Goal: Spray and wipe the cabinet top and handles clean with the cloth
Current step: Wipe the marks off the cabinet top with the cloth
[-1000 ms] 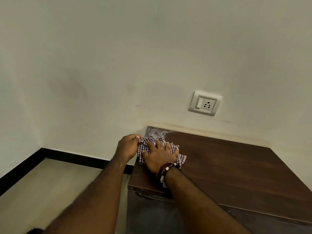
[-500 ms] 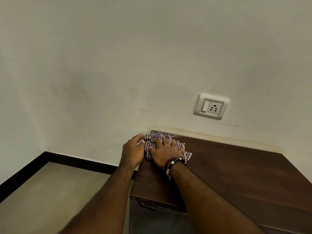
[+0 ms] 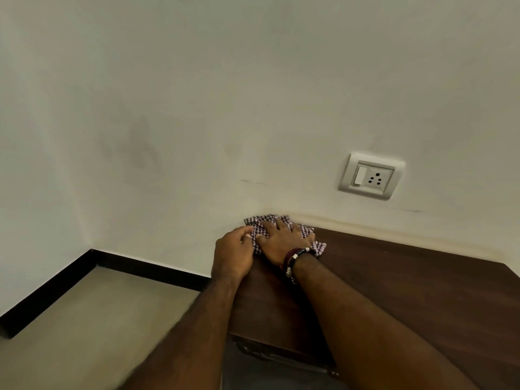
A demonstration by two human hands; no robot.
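Over the last second both hands travel with the cloth (image 3: 284, 230) toward the far left corner of the cabinet top (image 3: 408, 291); the cloth now bunches against the wall (image 3: 253, 94), covering the pale streaks visible at that corner a second ago. Right hand (image 3: 282, 240) lies flat on the cloth, closer to the wall than before, while left hand (image 3: 233, 256) sits at the left edge with fingertips on the cloth's near-left side. The camera view shifts too: the wall socket (image 3: 371, 175) now sits further right in frame.
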